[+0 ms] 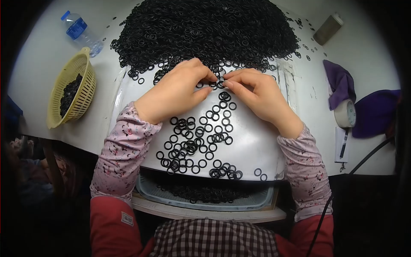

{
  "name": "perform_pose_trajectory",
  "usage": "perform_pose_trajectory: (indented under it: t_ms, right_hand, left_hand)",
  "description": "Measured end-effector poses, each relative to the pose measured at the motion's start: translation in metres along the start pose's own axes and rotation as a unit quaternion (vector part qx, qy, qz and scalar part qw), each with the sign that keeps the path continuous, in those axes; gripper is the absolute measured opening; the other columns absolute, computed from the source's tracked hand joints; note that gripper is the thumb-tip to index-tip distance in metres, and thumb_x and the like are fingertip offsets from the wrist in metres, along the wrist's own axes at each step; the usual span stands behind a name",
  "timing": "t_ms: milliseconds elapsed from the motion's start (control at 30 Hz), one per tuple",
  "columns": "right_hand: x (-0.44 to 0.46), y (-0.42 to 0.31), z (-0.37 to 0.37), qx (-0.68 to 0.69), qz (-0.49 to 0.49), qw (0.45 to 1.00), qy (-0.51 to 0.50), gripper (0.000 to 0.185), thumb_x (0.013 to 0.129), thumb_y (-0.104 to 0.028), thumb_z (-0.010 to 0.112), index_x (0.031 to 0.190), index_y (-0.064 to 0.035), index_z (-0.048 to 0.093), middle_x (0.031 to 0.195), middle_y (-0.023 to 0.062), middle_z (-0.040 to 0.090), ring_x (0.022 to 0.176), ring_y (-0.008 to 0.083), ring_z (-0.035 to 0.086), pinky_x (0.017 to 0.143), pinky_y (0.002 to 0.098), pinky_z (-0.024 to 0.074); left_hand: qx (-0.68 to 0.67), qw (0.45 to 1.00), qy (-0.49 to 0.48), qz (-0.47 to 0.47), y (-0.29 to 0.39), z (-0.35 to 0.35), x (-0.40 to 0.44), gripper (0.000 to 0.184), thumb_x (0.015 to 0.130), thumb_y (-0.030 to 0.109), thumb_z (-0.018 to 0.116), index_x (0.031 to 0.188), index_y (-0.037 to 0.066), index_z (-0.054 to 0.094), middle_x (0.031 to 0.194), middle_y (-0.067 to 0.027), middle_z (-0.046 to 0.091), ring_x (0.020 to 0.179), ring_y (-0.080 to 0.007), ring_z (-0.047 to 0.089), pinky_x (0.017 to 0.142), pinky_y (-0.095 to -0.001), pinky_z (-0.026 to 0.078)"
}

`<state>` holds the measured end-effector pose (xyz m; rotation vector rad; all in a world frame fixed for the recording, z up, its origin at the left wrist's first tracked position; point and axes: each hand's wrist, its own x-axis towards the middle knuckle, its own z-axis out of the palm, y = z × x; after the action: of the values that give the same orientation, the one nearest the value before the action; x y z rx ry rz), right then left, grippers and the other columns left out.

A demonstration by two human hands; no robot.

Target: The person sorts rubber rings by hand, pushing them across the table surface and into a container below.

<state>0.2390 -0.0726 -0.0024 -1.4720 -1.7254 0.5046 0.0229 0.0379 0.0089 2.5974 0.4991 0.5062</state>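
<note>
Left hand (177,90) and right hand (259,96), fingertips narrowly spaced (whether gripping cannot be told), meet at black rings (221,84) beside the pile (205,32) on the bench (34,85), presumably kept close for easy picking.

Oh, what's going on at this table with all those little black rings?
A person has both bare hands, the left hand and the right hand, at the near edge of a big pile of black rings. Their fingertips are among the rings; whether either is pinching one is hard to tell. A looser scatter of rings lies nearer the person, and more sit in a tray below the table edge.
</note>
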Motion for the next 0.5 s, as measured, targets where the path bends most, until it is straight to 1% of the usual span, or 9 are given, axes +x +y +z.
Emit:
perform_pose_trajectory:
  t_ms: [33,67,100,200,233,267,333,400,500]
  right_hand:
    - [-0.002,-0.006,-0.001,0.084,0.069,0.994,0.002,0.016,0.094,-0.017,0.072,0.096,-0.0022,0.077,0.102,0.0102,0.074,0.092,0.0246,0.068,0.08,0.0375,0.055]
    - [-0.003,-0.007,-0.003,0.053,0.04,0.998,0.008,0.015,0.092,-0.017,0.073,0.096,-0.0026,0.077,0.099,0.0095,0.073,0.091,0.0247,0.067,0.08,0.0374,0.0545]
    - [-0.005,-0.006,-0.006,0.023,0.012,1.0,0.015,0.014,0.091,-0.016,0.075,0.096,-0.003,0.077,0.095,0.0088,0.071,0.091,0.0248,0.065,0.08,0.0372,0.0539]
    - [-0.011,-0.005,-0.005,-0.051,-0.074,0.996,0.004,0.015,0.087,-0.015,0.078,0.097,-0.0048,0.076,0.092,0.008,0.067,0.093,0.0259,0.062,0.083,0.0369,0.0524]
    - [-0.014,-0.006,-0.003,-0.072,-0.103,0.992,-0.006,0.016,0.085,-0.015,0.079,0.097,-0.0054,0.075,0.093,0.0079,0.066,0.095,0.0264,0.061,0.084,0.0368,0.0519]
    - [-0.017,-0.005,-0.001,-0.064,-0.097,0.991,-0.059,0.02,0.082,-0.016,0.081,0.099,-0.0069,0.075,0.099,0.0078,0.064,0.101,0.028,0.058,0.089,0.0372,0.0508]
    - [-0.021,-0.018,0.003,-0.034,-0.075,0.992,-0.091,0.018,0.082,-0.015,0.082,0.095,-0.0061,0.074,0.101,0.0081,0.063,0.1,0.0273,0.059,0.086,0.037,0.052]
    - [-0.023,-0.026,-0.002,0.038,-0.063,0.982,-0.174,0.016,0.083,-0.015,0.082,0.091,-0.005,0.072,0.097,0.009,0.063,0.09,0.023,0.063,0.078,0.0338,0.0538]
    - [-0.019,-0.036,-0.015,0.069,0.022,0.963,-0.261,0.017,0.088,-0.017,0.08,0.09,-0.0028,0.072,0.091,0.0091,0.065,0.079,0.0189,0.065,0.07,0.0312,0.0535]
  left_hand:
    - [-0.039,0.998,-0.046,-0.02,0.002,-0.006,0.002,0.028,0.094,0.008,0.067,0.121,0.0,0.067,0.105,-0.0132,0.067,0.097,-0.0238,0.067,0.086,-0.0337,0.054]
    - [-0.077,0.992,-0.092,-0.04,0.002,-0.009,0.002,0.026,0.094,0.008,0.068,0.119,0.0,0.068,0.101,-0.0127,0.069,0.092,-0.0225,0.069,0.083,-0.0329,0.055]
    - [-0.079,0.994,-0.077,-0.02,0.001,-0.008,0.001,0.019,0.094,0.008,0.069,0.111,-0.001,0.068,0.09,-0.0097,0.071,0.082,-0.0183,0.07,0.075,-0.0302,0.056]
    - [-0.123,0.986,-0.061,-0.094,0.001,-0.016,0.0,0.016,0.094,0.008,0.069,0.108,-0.001,0.067,0.089,-0.0083,0.071,0.084,-0.017,0.068,0.076,-0.0296,0.055]
    - [-0.115,0.986,-0.051,-0.112,0.0,-0.018,0.0,0.015,0.095,0.008,0.068,0.106,-0.001,0.065,0.092,-0.0081,0.07,0.085,-0.0158,0.067,0.077,-0.0294,0.055]
    - [-0.107,0.988,-0.035,-0.104,-0.003,-0.017,-0.001,0.016,0.095,0.008,0.068,0.107,-0.001,0.066,0.095,-0.0087,0.07,0.087,-0.0162,0.067,0.077,-0.0294,0.055]
    - [-0.091,0.992,-0.004,-0.086,-0.01,-0.014,-0.002,0.018,0.095,0.009,0.068,0.11,0.0,0.066,0.1,-0.0099,0.068,0.089,-0.0169,0.067,0.078,-0.0293,0.055]
    - [-0.085,0.994,0.002,-0.066,-0.009,-0.01,-0.002,0.021,0.095,0.009,0.069,0.113,0.0,0.066,0.105,-0.0108,0.065,0.092,-0.0183,0.066,0.08,-0.03,0.055]
    - [-0.056,0.998,0.005,-0.018,-0.006,-0.002,-0.003,0.025,0.094,0.012,0.071,0.116,0.001,0.067,0.109,-0.0121,0.061,0.098,-0.0225,0.065,0.083,-0.0331,0.055]
